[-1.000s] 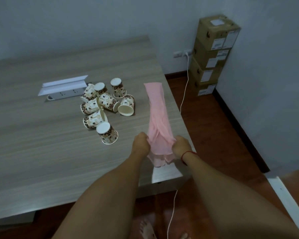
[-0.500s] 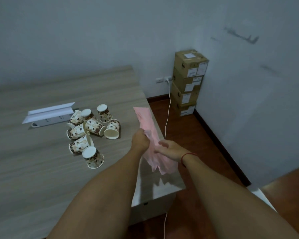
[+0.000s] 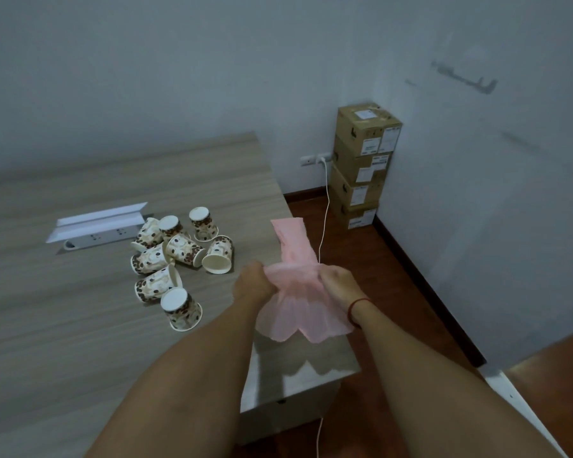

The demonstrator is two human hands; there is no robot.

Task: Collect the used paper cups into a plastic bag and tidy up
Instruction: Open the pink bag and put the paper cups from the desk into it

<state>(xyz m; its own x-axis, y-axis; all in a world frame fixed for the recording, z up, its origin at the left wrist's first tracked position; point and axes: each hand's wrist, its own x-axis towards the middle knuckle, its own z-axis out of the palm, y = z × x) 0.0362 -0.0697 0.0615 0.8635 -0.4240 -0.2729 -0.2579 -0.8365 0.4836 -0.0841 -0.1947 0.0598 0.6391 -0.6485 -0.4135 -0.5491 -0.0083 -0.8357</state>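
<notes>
eight paper cups (image 3: 182,250), one pink plastic bag (image 3: 300,304)

A single wide-angle camera worn on the person's head looks forward and down, with both forearms running in from the bottom edge. The fingers (image 3: 328,276) of the left hand (image 3: 250,285) and right hand (image 3: 336,282), gripping a pink plastic bag (image 3: 298,302), sit just below centre, near the lens. The surface (image 3: 80,325) spreads left of the fingers, with the paper cups (image 3: 179,256) to their left and slightly beyond. Well beyond the fingers rises the wall (image 3: 212,77); beyond and to their right, stacked cardboard boxes (image 3: 361,166) stand on the floor (image 3: 394,292).
</notes>
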